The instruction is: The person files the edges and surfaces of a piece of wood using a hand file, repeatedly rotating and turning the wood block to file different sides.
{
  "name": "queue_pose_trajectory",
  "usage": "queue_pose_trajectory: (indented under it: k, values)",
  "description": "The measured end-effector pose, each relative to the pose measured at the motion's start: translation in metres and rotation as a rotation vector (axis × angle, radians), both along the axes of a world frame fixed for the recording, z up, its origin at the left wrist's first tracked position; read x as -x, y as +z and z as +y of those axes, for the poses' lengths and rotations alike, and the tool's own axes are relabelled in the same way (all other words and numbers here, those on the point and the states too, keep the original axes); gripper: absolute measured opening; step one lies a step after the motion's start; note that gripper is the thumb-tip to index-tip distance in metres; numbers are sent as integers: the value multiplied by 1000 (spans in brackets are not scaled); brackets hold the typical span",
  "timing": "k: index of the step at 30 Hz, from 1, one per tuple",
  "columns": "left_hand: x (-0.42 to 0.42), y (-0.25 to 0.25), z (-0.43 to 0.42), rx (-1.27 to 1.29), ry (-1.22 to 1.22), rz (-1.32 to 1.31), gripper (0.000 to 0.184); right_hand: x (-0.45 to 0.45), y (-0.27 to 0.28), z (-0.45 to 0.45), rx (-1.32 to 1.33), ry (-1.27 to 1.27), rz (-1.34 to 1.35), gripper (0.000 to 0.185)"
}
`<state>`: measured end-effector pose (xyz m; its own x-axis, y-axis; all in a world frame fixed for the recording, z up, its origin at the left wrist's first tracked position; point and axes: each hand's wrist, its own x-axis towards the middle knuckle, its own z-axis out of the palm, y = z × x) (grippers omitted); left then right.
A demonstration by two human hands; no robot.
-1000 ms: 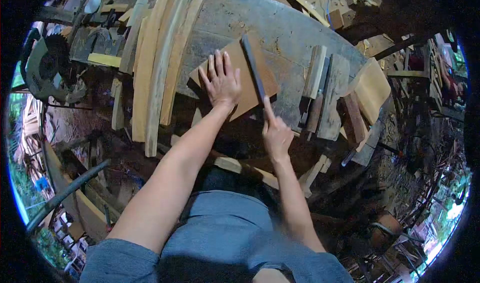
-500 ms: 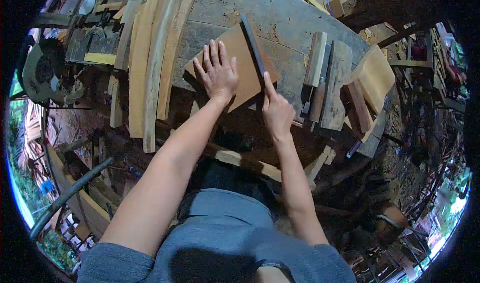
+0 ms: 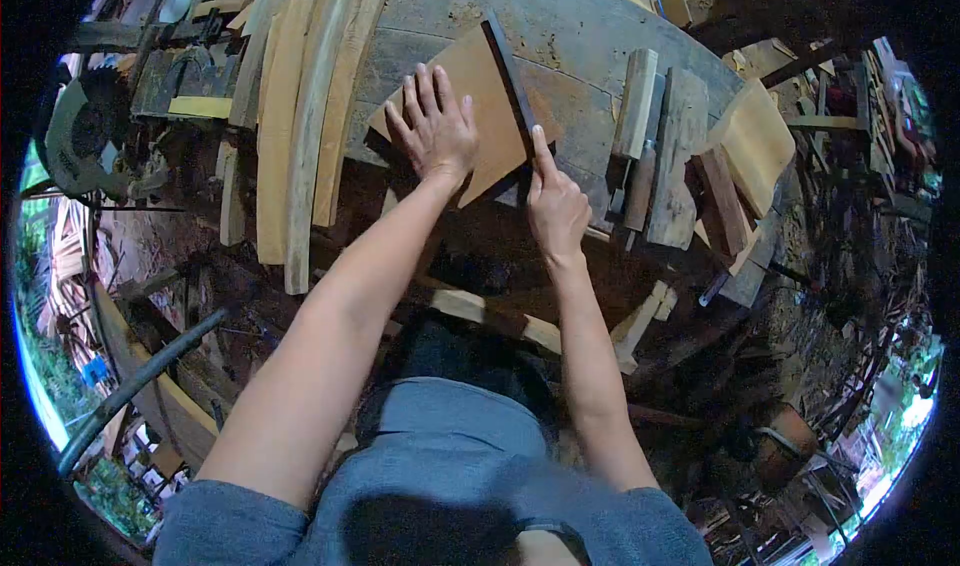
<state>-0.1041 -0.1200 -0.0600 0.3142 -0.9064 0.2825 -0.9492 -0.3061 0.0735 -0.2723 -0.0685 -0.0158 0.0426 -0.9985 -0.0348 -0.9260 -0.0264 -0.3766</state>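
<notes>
My left hand (image 3: 437,131) lies flat on a thin brown board (image 3: 480,86), fingers stretched out and a little spread. The board sits at an angle near the front edge of the worktable (image 3: 590,36). In my right hand (image 3: 558,206) is the near end of a long, dark, flat file (image 3: 510,78), with the index finger stretched along it. The file lies along the right part of the board, its far end pointing away from me. The rest of the grip is hidden under my right hand.
Several long wooden strips (image 3: 320,106) lie at the left, past the table's front edge. A pale wood block (image 3: 636,101), a wooden-handled tool (image 3: 641,186), a weathered plank (image 3: 678,156) and a curved wood piece (image 3: 752,146) are at the right. A toothed round blade (image 3: 95,131) stands far left.
The view has shifted slightly, and the scene sits a little higher. My right hand and the file have slid slightly forward along the board. My left hand stays flat on the board.
</notes>
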Motion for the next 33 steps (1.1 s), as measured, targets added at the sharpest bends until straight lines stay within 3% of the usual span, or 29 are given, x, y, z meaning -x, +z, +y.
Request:
queue_pose_trajectory:
  k: [10, 15, 21, 24, 28, 33]
  values:
    - [-7, -7, 20, 17, -32, 121, 59, 2, 7, -2, -105, -17, -64, 54]
    - [-7, -6, 21, 14, -15, 107, 55, 16, 11, 49, -89, 23, -118, 56]
    - [-7, -5, 22, 11, -24, 58, 53, 2, 7, -12, -42, 4, -128, 57]
    - [-7, -5, 21, 33, -33, 70, 52, -1, -4, -14, 57, -1, -93, 58]
    - [-8, -1, 17, 25, -73, 95, 51, 29, 3, 40, -47, 14, -39, 63]
    - [-9, -2, 19, 40, -96, 92, 50, 24, 8, -6, -22, 12, 17, 59]
